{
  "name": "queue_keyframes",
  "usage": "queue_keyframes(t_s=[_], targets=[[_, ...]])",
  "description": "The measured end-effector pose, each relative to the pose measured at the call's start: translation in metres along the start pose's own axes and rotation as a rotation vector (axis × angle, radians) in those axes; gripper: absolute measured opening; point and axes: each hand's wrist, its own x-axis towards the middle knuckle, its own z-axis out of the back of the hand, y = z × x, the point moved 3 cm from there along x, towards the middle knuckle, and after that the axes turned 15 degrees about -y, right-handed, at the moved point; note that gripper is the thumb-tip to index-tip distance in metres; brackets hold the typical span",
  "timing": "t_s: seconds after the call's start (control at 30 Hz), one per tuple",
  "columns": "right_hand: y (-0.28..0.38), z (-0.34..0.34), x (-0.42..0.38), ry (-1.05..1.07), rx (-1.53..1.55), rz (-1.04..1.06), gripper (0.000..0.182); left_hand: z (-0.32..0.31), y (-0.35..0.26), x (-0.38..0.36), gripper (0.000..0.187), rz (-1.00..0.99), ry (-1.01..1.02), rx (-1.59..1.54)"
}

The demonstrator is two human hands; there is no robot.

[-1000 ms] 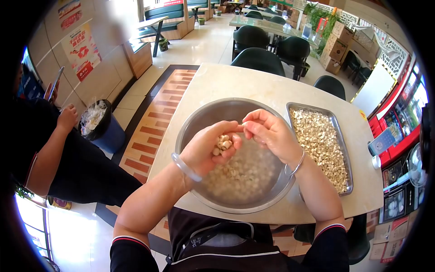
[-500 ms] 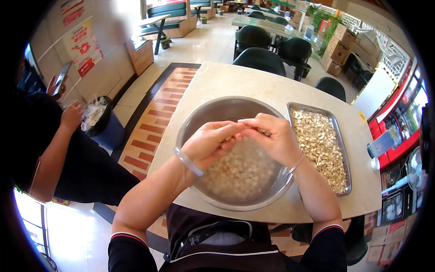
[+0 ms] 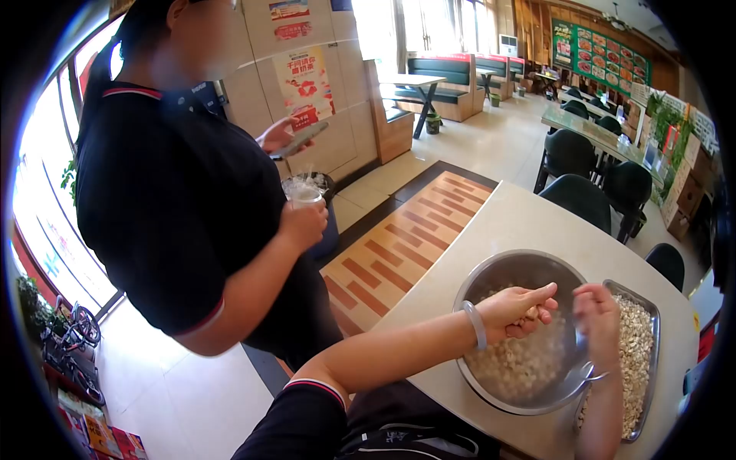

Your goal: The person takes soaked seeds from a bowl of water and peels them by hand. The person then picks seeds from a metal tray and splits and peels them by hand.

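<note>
My left hand, with a pale bangle at the wrist, is held over a large steel basin. Its fingers curl around a few small cream-coloured pieces of food. More pieces like these lie in cloudy water in the basin. Over the basin's right rim is my right hand, smeared by motion, a thin bracelet at its wrist. Right beside it stands a metal tray heaped with similar pale pieces, partly covered by my right forearm.
Basin and tray stand on a cream table. To the left stands a person in dark clothes with a phone and a clear cup, near a bin. Dark chairs line the table's far side.
My hands were together over the basin and are now apart, the right one moved toward the tray side. The view has swung left, showing more of the person, now with a cup.
</note>
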Motion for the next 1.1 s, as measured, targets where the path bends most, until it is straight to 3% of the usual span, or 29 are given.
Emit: queue_keyframes(t_s=[0.07,0.13,0.23,0.33,0.37,0.43,0.5,0.53,0.6,0.7,0.8,0.9,1.1], targets=[[-0.004,0.058,0.013,-0.26,-0.035,0.057,0.013,0.003,0.002,0.004,0.021,0.065,-0.042,-0.081],[-0.014,0.125,0.032,-0.383,-0.478,0.383,0.011,0.003,-0.004,0.006,0.015,0.094,-0.126,-0.152],[-0.052,0.181,0.02,-0.021,-1.324,0.222,0.012,0.003,-0.003,0.009,0.016,0.071,-0.072,-0.167],[-0.033,0.155,0.009,-0.056,-1.369,0.31,0.017,-0.002,-0.003,0.008,0.019,-0.026,-0.12,-0.101],[-0.018,0.133,0.004,-0.223,-1.226,0.471,0.024,0.001,-0.003,0.011,0.023,-0.063,-0.181,0.002],[0.023,0.08,0.0,-0.248,-0.911,0.456,0.023,0.004,-0.006,0.007,0.025,-0.106,-0.149,0.062],[0.038,0.036,-0.001,-0.152,-0.479,0.307,0.019,0.002,-0.009,-0.001,0.024,-0.113,-0.136,0.052],[0.042,0.014,-0.003,-0.11,-0.346,0.331,0.017,0.001,-0.008,-0.001,0.025,-0.13,-0.085,0.052],[0.048,-0.019,-0.01,0.005,-0.471,0.475,0.019,-0.006,-0.011,-0.005,0.027,-0.151,-0.052,0.054],[0.03,-0.04,-0.006,0.099,-0.673,0.52,0.025,-0.007,-0.01,-0.005,0.028,-0.164,-0.058,0.057],[0.019,-0.034,0.002,0.166,-0.485,0.32,0.027,-0.003,-0.011,-0.004,0.026,-0.109,-0.041,0.006],[0.013,-0.032,0.001,0.101,0.097,0.159,0.023,-0.007,-0.014,-0.006,0.023,-0.119,-0.008,0.025],[0.017,-0.029,-0.001,0.059,-0.015,0.349,0.019,-0.008,-0.014,-0.007,0.017,-0.161,-0.027,0.03]])
